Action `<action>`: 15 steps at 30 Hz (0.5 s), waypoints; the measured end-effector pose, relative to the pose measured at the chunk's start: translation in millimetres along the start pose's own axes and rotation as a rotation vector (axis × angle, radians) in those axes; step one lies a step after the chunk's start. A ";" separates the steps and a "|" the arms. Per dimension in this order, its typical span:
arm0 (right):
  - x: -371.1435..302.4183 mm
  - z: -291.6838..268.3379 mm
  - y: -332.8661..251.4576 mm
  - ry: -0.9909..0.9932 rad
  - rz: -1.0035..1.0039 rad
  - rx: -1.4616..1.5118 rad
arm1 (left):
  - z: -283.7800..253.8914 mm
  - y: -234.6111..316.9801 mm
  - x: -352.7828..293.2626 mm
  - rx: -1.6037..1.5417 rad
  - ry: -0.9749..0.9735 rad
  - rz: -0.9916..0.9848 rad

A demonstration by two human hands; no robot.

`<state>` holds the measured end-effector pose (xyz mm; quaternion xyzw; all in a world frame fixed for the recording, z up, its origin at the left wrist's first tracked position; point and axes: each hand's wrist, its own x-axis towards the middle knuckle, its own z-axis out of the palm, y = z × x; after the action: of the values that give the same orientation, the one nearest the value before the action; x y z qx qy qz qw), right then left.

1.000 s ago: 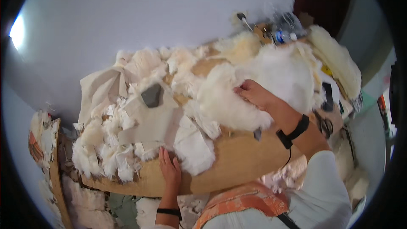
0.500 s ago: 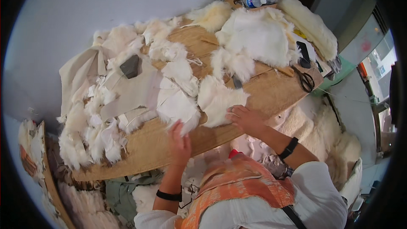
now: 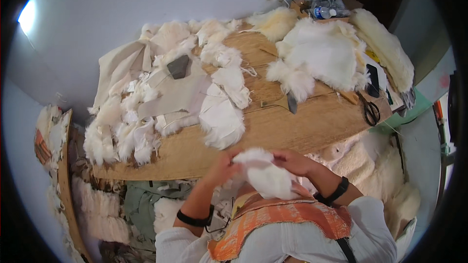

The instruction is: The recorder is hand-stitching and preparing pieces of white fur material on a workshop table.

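Observation:
A white fur piece [image 3: 265, 173] is held in front of my body, just off the near edge of the wooden table [image 3: 273, 136]. My right hand [image 3: 292, 161] is closed on its upper right edge. At its left edge is my left hand [image 3: 225, 166], slightly blurred, with its fingers bent onto the fur. Beyond my hands lies a flat grey-bladed tool [image 3: 287, 103] with a tan handle. Left of that tool rests another white fur piece [image 3: 222, 117].
Pale fur scraps and hides [image 3: 122, 117] cover the table's left side, with a dark grey block [image 3: 179, 66] on them. A large white hide [image 3: 317, 51], black scissors [image 3: 369, 109], a phone [image 3: 373, 80] and a plastic bottle [image 3: 322, 12] are at the right and back.
The fur piece has been lifted off the table and drawn toward my body. Both hands have come back with it, and the tan-handled tool is now uncovered. The view has shifted slightly.

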<state>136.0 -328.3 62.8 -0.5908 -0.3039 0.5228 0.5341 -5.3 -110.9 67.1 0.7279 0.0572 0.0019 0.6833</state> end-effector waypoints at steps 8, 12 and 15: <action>72.1 4.7 -14.3 0.322 -0.353 -0.527 | -41.5 -24.0 53.2 0.671 -0.052 -0.116; 97.3 1.7 10.0 0.304 -0.361 -0.748 | -49.0 -25.0 52.8 0.649 -0.052 -0.084; 113.1 2.3 21.2 0.386 -0.041 -0.434 | -71.5 -22.4 39.5 0.763 -0.078 -0.092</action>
<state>160.0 -229.1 9.9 -0.7736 -0.3133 0.3127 0.4535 26.4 -35.0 46.6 0.9260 0.0600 -0.0778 0.3646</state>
